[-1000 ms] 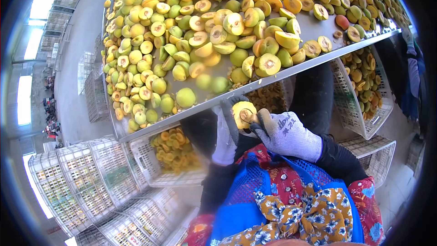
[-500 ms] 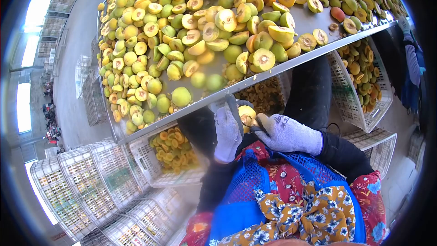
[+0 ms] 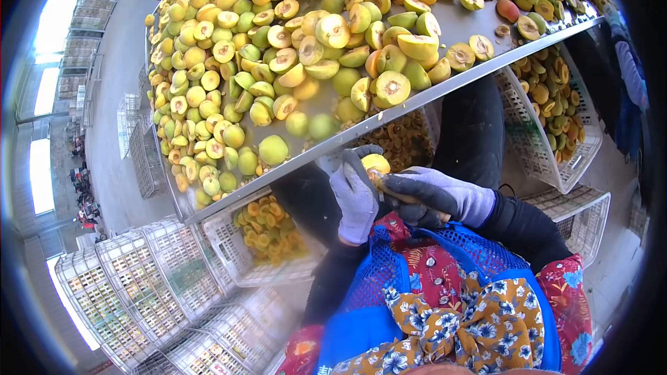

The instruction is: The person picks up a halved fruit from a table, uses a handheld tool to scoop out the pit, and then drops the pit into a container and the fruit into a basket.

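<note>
My left hand (image 3: 356,191), in a lilac glove with dark fingers, grips a yellow peach half (image 3: 376,162) just below the edge of the metal table. Its cut face is turned up. Close against it, my right hand (image 3: 434,196), gloved the same way, is closed with the fingers curled and the thumb side at the fruit. Whatever the right fingers hold is hidden. Above both hands, the table (image 3: 306,156) carries a heap of whole and halved green-yellow peaches (image 3: 274,149).
Under the table edge stand a crate of peach halves (image 3: 240,271) at left and a container of dark fruit scraps (image 3: 403,142) in the middle. Another filled crate (image 3: 531,146) leans at right. Stacked white crates (image 3: 132,292) stand lower left. A person's sleeve (image 3: 631,76) shows far right.
My right hand has rolled over, so its dark fingers now show curled under the fruit. The peach half stays in my left hand. The view has shifted slightly.
</note>
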`<state>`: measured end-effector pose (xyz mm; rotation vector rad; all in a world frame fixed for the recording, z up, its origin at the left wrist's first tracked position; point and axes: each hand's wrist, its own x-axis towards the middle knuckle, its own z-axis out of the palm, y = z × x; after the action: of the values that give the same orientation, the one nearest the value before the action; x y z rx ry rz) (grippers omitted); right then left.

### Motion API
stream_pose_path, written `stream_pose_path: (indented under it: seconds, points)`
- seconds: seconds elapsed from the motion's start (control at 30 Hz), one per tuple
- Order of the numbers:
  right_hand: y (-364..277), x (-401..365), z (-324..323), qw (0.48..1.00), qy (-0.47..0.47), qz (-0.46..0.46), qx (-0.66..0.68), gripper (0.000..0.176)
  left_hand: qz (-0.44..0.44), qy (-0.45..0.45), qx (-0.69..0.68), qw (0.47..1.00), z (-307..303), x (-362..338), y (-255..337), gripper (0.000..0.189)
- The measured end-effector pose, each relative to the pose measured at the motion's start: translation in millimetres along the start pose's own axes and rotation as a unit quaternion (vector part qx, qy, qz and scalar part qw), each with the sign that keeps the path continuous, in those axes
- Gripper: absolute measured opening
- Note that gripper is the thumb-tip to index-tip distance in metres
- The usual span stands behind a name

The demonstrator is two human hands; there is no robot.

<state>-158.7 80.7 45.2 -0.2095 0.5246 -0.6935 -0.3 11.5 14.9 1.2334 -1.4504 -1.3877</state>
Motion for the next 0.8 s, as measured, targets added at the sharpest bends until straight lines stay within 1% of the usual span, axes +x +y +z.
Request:
stream_pose_path:
  seconds: [0.03,0.07,0.1,0.13,0.17,0.2,0.23,0.27,0.3,0.33,0.37,0.4,0.43,0.47,0.5,0.53,0.57,0.6,0.63,0.7,0.73,0.77,0.8]
  points:
    - [7.9,3.4,-11.9,0.981,-0.078,0.044,0.17,0.04,0.02,-0.014,0.013,1.0,1.5,-1.0,3.6,0.045]
    - [12.7,7.0,-19.9,0.927,-0.153,0.085,0.333,0.04,0.004,-0.058,-0.044,0.997,1.4,1.0,9.6,0.044]
    - [17.7,8.3,-20.0,0.899,-0.174,0.084,0.392,0.039,-0.011,-0.101,-0.102,0.99,-0.3,4.6,16.4,0.043]
    - [23.6,9.3,-21.4,0.892,-0.182,0.083,0.405,0.039,-0.028,-0.144,-0.158,0.976,-1.1,6.1,19.6,0.042]
    - [30.1,9.7,-23.2,0.885,-0.189,0.083,0.418,0.038,-0.015,-0.111,-0.122,0.986,-1.7,2.8,5.0,0.041]
    - [19.4,0.6,-5.4,0.902,-0.137,0.073,0.402,0.04,-0.001,-0.079,-0.085,0.993,-3.5,-2.7,-23.4,0.039]
    - [8.8,-8.6,12.5,0.918,-0.084,0.065,0.382,0.042,-0.022,-0.065,-0.117,0.991,-2.2,-6.3,-36.8,0.038]
    - [21.9,-2.3,4.4,0.932,-0.171,0.076,0.309,0.04,-0.042,-0.05,-0.15,0.987,-1.1,-9.9,-50.3,0.036]
    - [17.6,-7.5,10.9,0.952,-0.114,0.046,0.28,0.038,-0.097,-0.053,-0.248,0.963,2.1,-11.7,-50.1,0.034]
    - [11.5,-12.0,16.9,0.967,-0.056,0.01,0.249,0.036,-0.025,-0.099,-0.089,0.991,-9.2,-7.6,-45.5,0.031]
    - [12.8,-11.0,7.4,0.95,-0.096,-0.009,0.298,0.036,0.064,-0.12,0.098,0.986,-20.2,-3.1,-39.4,0.029]
    - [15.2,-10.5,-9.1,0.929,-0.134,-0.022,0.345,0.036,0.151,-0.114,0.248,0.95,-30.9,1.3,-31.8,0.027]
    - [17.4,-10.9,-24.0,0.93,-0.114,-0.029,0.348,0.037,0.077,-0.073,0.205,0.973,-39.3,0.6,-15.6,0.026]
    - [16.7,-12.5,-34.5,0.962,-0.051,-0.036,0.265,0.038,0.003,-0.032,0.161,0.986,-51.1,-1.7,-4.1,0.025]
    - [11.1,-16.2,-26.7,0.992,0.063,-0.057,0.098,0.037,0.019,-0.024,0.315,0.949,-77.1,-3.2,-2.1,0.026]
    - [6.1,-19.2,-18.2,0.979,0.172,-0.081,-0.075,0.036,0.034,-0.014,0.462,0.886,-103.7,-5.6,0.6,0.028]
    - [7.3,-15.9,-19.5,0.971,0.189,-0.078,-0.121,0.036,-0.053,0.034,0.566,0.822,-116.4,-9.9,15.5,0.037]
    - [10.3,-14.1,-23.8,0.961,0.208,-0.075,-0.167,0.036,-0.141,0.08,0.654,0.739,-125.6,-12.3,29.4,0.046]
    - [13.6,-11.5,-27.6,0.948,0.227,-0.071,-0.213,0.036,-0.091,0.113,0.711,0.688,-139.4,-9.2,29.0,0.048]
    - [26.4,2.0,-37.1,0.907,0.258,-0.111,-0.313,0.036,0.009,0.171,0.805,0.569,-166.3,-4.8,21.8,0.051]
    - [29.0,6.3,-37.5,0.882,0.272,-0.13,-0.362,0.037,0.01,0.169,0.744,0.647,-169.2,8.4,23.5,0.053]
    - [27.1,10.0,-34.4,0.82,0.287,-0.149,-0.472,0.041,0.011,0.168,0.674,0.719,-165.1,31.8,24.4,0.056]
    - [28.2,12.4,-34.1,0.779,0.287,-0.152,-0.536,0.04,0.0,0.135,0.675,0.725,-155.0,53.0,24.2,0.06]
